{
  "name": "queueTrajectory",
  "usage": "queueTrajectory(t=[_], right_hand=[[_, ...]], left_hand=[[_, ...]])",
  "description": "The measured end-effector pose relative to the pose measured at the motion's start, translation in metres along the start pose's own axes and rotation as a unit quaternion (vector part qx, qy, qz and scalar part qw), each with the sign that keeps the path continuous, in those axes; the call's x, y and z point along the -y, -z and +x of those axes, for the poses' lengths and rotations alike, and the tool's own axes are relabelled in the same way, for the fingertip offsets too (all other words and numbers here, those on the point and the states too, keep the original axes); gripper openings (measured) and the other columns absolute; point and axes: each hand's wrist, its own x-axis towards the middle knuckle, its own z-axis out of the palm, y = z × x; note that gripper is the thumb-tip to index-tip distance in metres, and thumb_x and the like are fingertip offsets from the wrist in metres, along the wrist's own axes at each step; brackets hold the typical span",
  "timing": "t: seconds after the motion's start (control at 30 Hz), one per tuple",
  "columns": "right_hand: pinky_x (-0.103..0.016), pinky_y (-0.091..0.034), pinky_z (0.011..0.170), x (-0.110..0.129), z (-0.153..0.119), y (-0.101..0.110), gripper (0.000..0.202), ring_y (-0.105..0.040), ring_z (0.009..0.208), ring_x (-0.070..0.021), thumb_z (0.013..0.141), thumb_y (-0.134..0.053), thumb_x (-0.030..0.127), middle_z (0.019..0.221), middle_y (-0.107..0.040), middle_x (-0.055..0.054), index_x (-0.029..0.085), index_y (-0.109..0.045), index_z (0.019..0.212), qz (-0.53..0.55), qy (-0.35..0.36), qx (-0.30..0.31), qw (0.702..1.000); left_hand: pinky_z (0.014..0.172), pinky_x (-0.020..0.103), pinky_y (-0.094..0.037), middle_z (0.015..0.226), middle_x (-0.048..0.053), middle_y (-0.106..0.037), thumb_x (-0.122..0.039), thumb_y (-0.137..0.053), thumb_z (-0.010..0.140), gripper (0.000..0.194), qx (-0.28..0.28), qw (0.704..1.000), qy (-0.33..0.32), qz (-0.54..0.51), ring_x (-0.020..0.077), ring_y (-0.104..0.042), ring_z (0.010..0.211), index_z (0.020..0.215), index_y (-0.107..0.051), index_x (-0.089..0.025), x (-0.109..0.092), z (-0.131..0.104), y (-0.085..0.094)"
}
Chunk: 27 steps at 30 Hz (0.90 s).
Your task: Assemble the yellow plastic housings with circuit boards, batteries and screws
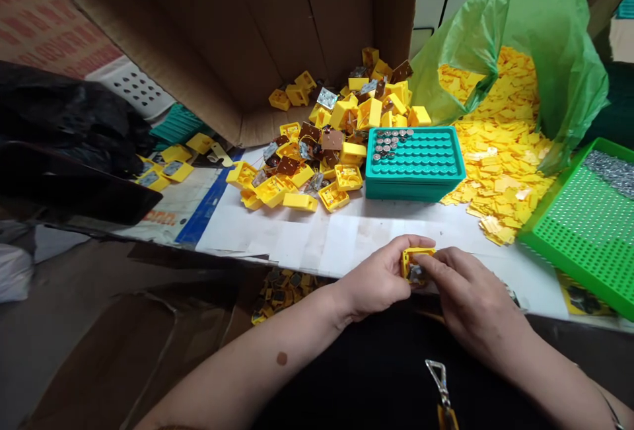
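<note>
My left hand (pixel 384 279) is closed around the left side of a small yellow plastic casing (pixel 407 259), held near the table's front edge. The casing's open side faces up, and a greyish part (pixel 417 274) shows inside it. From the right, my right hand (pixel 468 288) reaches to the same casing with curled fingers, one fingertip at its opening. The fingers hide much of the inside. Past my hands stands a teal tray (pixel 416 189) with rows of round pockets; small round metal pieces (pixel 386 143) lie in its left part.
A heap of yellow casings with brown plates and metal parts (pixel 297 166) spills from a cardboard box (pixel 277 14). Flat yellow pieces (pixel 505 166) pour from a green bag (pixel 564 53). A green perforated basket (pixel 589 218) holding small metal pieces stands at right. Another casing pile (pixel 282 291) lies below the table.
</note>
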Motion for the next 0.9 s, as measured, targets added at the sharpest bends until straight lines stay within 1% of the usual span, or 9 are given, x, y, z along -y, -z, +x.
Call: queueTrajectory(t=[0.17,0.23,0.37,0.5,0.6,0.67,0.73,0.83,0.9], right_hand=[[-0.026,-0.047,0.061,0.004,0.0028,-0.0017,0.048,-0.051,0.077,-0.0155,0.077,-0.038,-0.001,0.086,-0.05,-0.008,0.018,-0.049,0.12,0.038,-0.016,-0.017,0.999],[-0.027,-0.047,0.061,0.004,0.0023,-0.0027,0.05,-0.05,0.077,-0.0157,0.077,-0.037,-0.001,0.087,-0.05,-0.008,0.019,-0.048,0.122,0.031,-0.012,-0.014,0.999],[-0.033,-0.047,0.065,0.0042,-0.0016,-0.0058,0.057,-0.049,0.079,-0.018,0.074,-0.038,-0.003,0.09,-0.05,-0.009,0.019,-0.043,0.126,0.003,0.009,-0.014,1.0],[-0.029,-0.046,0.062,0.0054,-0.004,-0.0076,0.052,-0.048,0.076,-0.0162,0.076,-0.039,-0.003,0.086,-0.049,-0.007,0.018,-0.045,0.123,0.024,-0.012,-0.047,0.999],[-0.03,-0.046,0.063,0.0065,-0.0045,-0.0078,0.055,-0.049,0.077,-0.0168,0.075,-0.038,-0.002,0.086,-0.049,-0.007,0.019,-0.044,0.126,0.012,-0.002,-0.034,0.999],[-0.032,-0.047,0.063,0.0073,-0.0041,-0.0077,0.055,-0.049,0.077,-0.0178,0.076,-0.038,-0.001,0.087,-0.05,-0.008,0.019,-0.044,0.127,-0.007,-0.008,-0.026,1.0],[-0.032,-0.047,0.063,0.0082,-0.0029,-0.0075,0.048,-0.051,0.077,-0.0181,0.08,-0.039,0.003,0.087,-0.051,-0.008,0.018,-0.044,0.125,-0.006,-0.039,-0.043,0.998],[-0.03,-0.049,0.064,0.008,-0.0008,-0.0064,0.03,-0.053,0.078,-0.0164,0.085,-0.044,0.012,0.089,-0.051,-0.008,0.017,-0.049,0.115,0.026,-0.09,-0.086,0.992],[-0.028,-0.049,0.064,0.0062,-0.0008,-0.0055,0.023,-0.054,0.078,-0.0152,0.086,-0.047,0.015,0.089,-0.05,-0.008,0.017,-0.052,0.108,0.044,-0.095,-0.095,0.99]], left_hand=[[0.087,0.032,-0.04,0.113,0.006,-0.056,0.004,-0.049,0.059,0.062,-0.001,0.997,-0.016,0.077,0.0192,-0.054,0.104,0.116,-0.048,-0.021,-0.0017,-0.0021,-0.0007],[0.087,0.031,-0.04,0.113,0.006,-0.056,0.004,-0.049,0.059,0.061,-0.001,0.996,-0.014,0.088,0.0192,-0.053,0.104,0.115,-0.049,-0.021,-0.0031,-0.0031,-0.0019],[0.083,0.028,-0.041,0.107,0.005,-0.058,0.003,-0.051,0.059,0.06,-0.018,0.998,0.011,0.052,0.0171,-0.055,0.099,0.114,-0.05,-0.021,-0.0045,-0.0035,-0.0026],[0.081,0.027,-0.04,0.102,0.003,-0.058,0.002,-0.053,0.06,0.058,-0.019,0.999,0.017,0.021,0.0147,-0.056,0.093,0.114,-0.05,-0.021,-0.0043,-0.0028,-0.0031],[0.082,0.026,-0.039,0.102,0.003,-0.058,0.002,-0.055,0.061,0.056,-0.016,1.0,0.013,0.02,0.0141,-0.055,0.094,0.113,-0.051,-0.021,-0.0048,-0.0034,-0.0044],[0.083,0.026,-0.039,0.101,0.003,-0.058,0.002,-0.058,0.061,0.055,-0.015,1.0,0.006,0.02,0.014,-0.055,0.095,0.111,-0.053,-0.02,-0.0059,-0.0042,-0.0053],[0.084,0.027,-0.04,0.099,0.003,-0.058,-0.003,-0.061,0.065,0.049,-0.018,1.0,0.007,-0.003,0.0141,-0.055,0.094,0.111,-0.054,-0.02,-0.0071,-0.0051,-0.0062],[0.086,0.032,-0.043,0.098,0.004,-0.058,-0.021,-0.059,0.077,0.032,-0.047,0.997,0.032,-0.047,0.0141,-0.056,0.092,0.109,-0.056,-0.021,-0.0083,-0.0054,-0.0073],[0.085,0.034,-0.044,0.098,0.004,-0.058,-0.027,-0.055,0.081,0.027,-0.071,0.995,0.042,-0.055,0.0136,-0.056,0.088,0.107,-0.058,-0.021,-0.0084,-0.0047,-0.008]])
